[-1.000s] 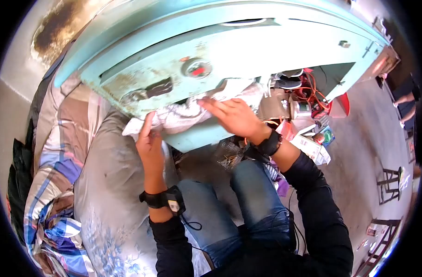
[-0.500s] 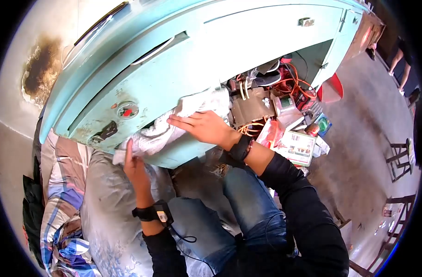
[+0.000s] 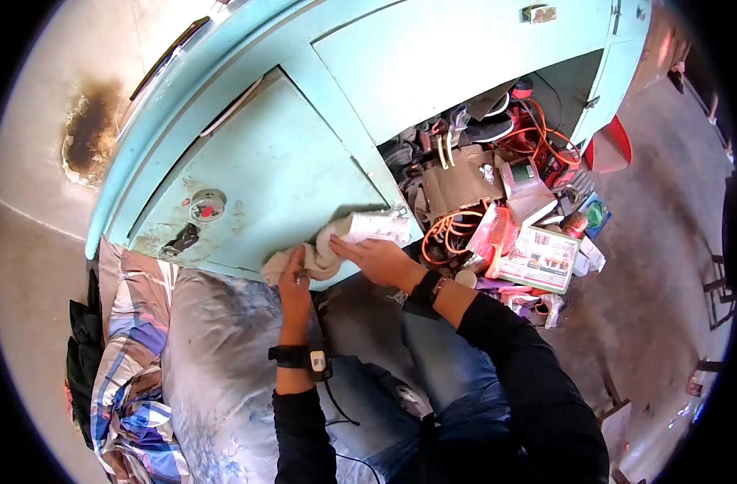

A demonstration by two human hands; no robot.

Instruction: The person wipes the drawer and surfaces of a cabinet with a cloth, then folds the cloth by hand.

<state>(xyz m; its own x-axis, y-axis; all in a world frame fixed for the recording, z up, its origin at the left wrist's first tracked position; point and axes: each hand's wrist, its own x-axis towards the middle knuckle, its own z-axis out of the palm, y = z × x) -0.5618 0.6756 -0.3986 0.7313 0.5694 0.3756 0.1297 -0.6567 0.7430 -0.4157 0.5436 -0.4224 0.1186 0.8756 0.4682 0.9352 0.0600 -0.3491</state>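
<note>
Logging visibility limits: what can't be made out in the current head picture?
Head view:
- Right hand: palm side hidden by its back.
- White cloth: underside hidden by its folds.
- Closed cupboard door: hides any contents.
- Printed box: small lettering unreadable.
- Plaid bedding: cut off by bottom edge.

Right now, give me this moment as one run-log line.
left hand: holding white cloth, left end; right hand: fingers on cloth's middle; cloth: bunched at cabinet door, lower edge; brown cardboard: right of door
</note>
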